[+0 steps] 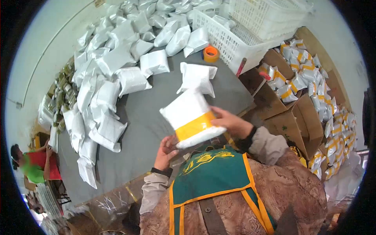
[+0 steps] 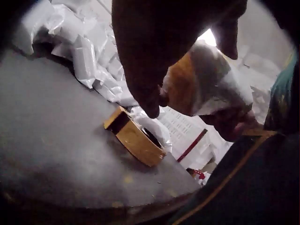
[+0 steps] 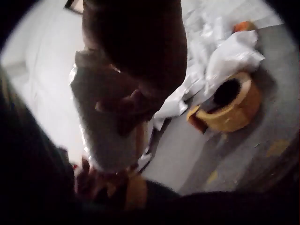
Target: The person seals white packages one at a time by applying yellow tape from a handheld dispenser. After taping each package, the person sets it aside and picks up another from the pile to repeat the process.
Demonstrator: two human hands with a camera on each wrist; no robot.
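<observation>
In the head view, a white package (image 1: 187, 105) with a yellow tape band (image 1: 194, 127) is raised over the near side of the grey table (image 1: 145, 129), close to the person's apron (image 1: 213, 172). The right hand (image 1: 234, 124) grips its right edge. The left hand (image 1: 165, 152) is beside the near left corner, thumb and fingers apart; I cannot tell whether it touches.

The right wrist view adds the right fingers lying across the package. Both wrist views show a yellow tape roll (image 2: 140, 147) with a loose end on the table, which I cannot make out from the head.

Only the head view takes in the wider scene: a plain package (image 1: 197, 77) just beyond the banded one, an orange roll (image 1: 211, 55) farther off beside the white basket (image 1: 231, 45), a plain pile (image 1: 121, 35) far left, and banded packages (image 1: 333, 149) right, past cardboard boxes (image 1: 290, 121).
</observation>
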